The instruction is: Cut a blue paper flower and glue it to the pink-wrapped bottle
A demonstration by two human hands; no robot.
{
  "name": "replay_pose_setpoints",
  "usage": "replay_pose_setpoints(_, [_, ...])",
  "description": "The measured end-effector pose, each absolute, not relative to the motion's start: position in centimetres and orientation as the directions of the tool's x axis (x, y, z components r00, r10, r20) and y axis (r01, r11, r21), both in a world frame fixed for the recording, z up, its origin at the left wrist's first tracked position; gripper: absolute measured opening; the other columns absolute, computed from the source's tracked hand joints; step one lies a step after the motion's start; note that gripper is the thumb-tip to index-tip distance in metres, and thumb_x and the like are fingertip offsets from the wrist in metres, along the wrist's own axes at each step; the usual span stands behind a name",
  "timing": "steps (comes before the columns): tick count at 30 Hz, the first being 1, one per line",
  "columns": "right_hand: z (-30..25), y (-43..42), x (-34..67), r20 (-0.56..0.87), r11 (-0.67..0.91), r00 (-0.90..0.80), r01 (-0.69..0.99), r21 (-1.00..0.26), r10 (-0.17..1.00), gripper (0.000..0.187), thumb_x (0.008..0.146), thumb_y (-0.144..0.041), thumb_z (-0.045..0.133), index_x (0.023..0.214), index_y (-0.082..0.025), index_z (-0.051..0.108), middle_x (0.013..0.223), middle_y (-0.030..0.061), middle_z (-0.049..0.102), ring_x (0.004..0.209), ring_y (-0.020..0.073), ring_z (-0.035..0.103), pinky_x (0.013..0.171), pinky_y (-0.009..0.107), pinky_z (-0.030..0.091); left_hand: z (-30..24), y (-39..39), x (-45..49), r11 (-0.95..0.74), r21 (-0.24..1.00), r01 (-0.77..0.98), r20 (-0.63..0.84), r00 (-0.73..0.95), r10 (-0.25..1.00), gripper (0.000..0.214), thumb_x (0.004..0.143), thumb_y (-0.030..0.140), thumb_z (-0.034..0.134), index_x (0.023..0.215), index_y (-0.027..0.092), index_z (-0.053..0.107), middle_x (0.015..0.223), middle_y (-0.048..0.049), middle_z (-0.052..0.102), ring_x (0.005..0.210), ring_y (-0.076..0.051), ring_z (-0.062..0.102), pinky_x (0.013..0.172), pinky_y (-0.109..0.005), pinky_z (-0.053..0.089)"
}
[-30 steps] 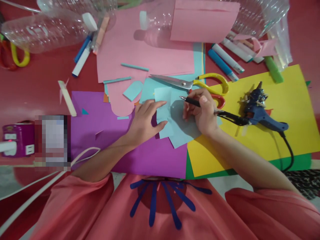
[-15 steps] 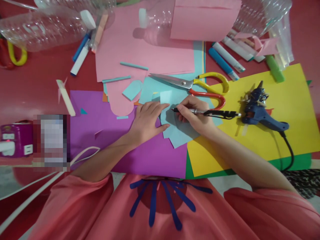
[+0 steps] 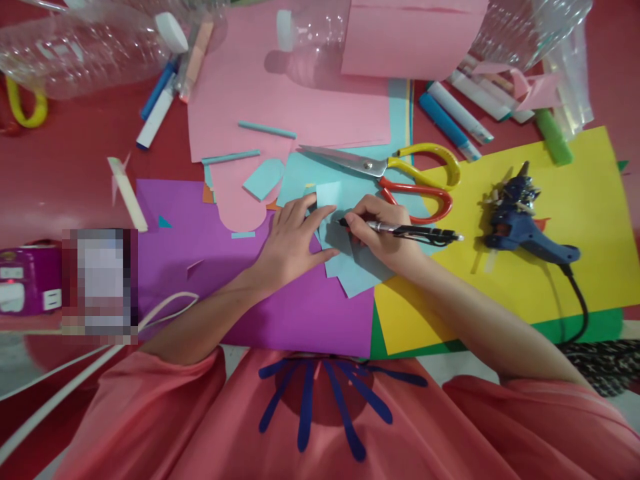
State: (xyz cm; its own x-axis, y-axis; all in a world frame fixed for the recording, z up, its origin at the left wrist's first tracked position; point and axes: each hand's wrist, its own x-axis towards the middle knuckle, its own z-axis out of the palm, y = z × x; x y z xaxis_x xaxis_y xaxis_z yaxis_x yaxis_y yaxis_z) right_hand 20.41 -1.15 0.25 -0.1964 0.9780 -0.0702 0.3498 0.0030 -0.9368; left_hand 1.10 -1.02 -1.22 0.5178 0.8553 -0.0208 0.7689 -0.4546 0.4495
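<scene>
Your right hand (image 3: pixel 387 233) is closed around a black-and-silver pen (image 3: pixel 425 233) right of the middle of the frame, fingers pinched low on the barrel, the clip end pointing to the right. Your left hand (image 3: pixel 287 243) is open and palm-down left of the middle, thumb and forefinger spread at the near side of a small pale-blue paper piece (image 3: pixel 327 197); you grip nothing with it, and how hard it presses I cannot tell. The paper piece is at the middle of the frame, over a larger light-blue sheet (image 3: pixel 355 277), with the pen tip at its surface; whether ink is flowing is too small to see.

The paper piece looks thin and light, so expect it to slide or curl easily; its upper end catches the light as if raised a little. It should crease under a hard pinch, so flat fingertips along its left edge look the safest hold. The pen seems light, rigid and sturdy, best held just behind the tip, as you have it.

Just above your right hand lie the scissors (image 3: pixel 367 165), their red handle loop near your knuckles. At the right of the frame a blue glue gun (image 3: pixel 533 237) rests on a yellow sheet (image 3: pixel 575 180), well apart from both hands.
</scene>
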Motion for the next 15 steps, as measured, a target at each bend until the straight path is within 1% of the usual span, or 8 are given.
replay_pose_setpoints(4, [0.08,-1.15,20.51,-0.048,0.032,-0.217,0.351,-0.936,0.975,0.021,0.089,-0.026,0.06,0.071,-0.023,0.05,0.057,-0.0039,0.053,0.051,0.0113,0.046,0.051,0.028,0.036,-1.25,-1.04,1.07,-0.463,0.443,0.768,-0.016,0.523,0.852,0.064,0.081,0.047,0.073,0.137,0.024,0.053,0.137,-0.0125,0.053,0.126,-0.031,0.049,0.103,-0.044,0.041])
replay_pose_setpoints(7, [-0.04,-1.21,20.52,-0.031,0.049,-0.229,0.336,-0.941,0.973,0.02,0.09,-0.029,0.06,0.072,-0.023,0.052,0.058,-0.0033,0.054,0.053,0.0114,0.047,0.052,0.027,0.037,-1.26,-1.03,1.04,-0.473,0.44,0.764,-0.009,0.53,0.848,0.064,0.081,0.046,0.073,0.138,0.023,0.052,0.137,-0.0129,0.053,0.125,-0.031,0.05,0.102,-0.043,0.041])
replay_pose_setpoints(13, [-0.01,-1.3,20.06,-0.021,0.041,-0.174,0.344,-0.938,0.985,0.023,0.088,-0.03,0.058,0.068,-0.023,0.049,0.055,-0.004,0.049,0.05,0.0102,0.042,0.05,0.027,0.033,-1.28,-1.07,1.0,-0.471,0.442,0.763,-0.012,0.531,0.848,0.065,0.081,0.047,0.073,0.138,0.023,0.052,0.137,-0.0126,0.053,0.126,-0.031,0.049,0.103,-0.044,0.04])
replay_pose_setpoints(15, [0.02,-1.3,19.93,-0.005,0.055,-0.177,0.333,-0.941,0.984,0.023,0.087,-0.031,0.058,0.068,-0.022,0.049,0.055,-0.0041,0.049,0.05,0.0098,0.042,0.05,0.027,0.033,-1.3,-1.09,1.01,-0.472,0.442,0.763,-0.009,0.53,0.848,0.064,0.081,0.047,0.073,0.137,0.024,0.052,0.137,-0.0122,0.053,0.125,-0.031,0.049,0.102,-0.044,0.04])
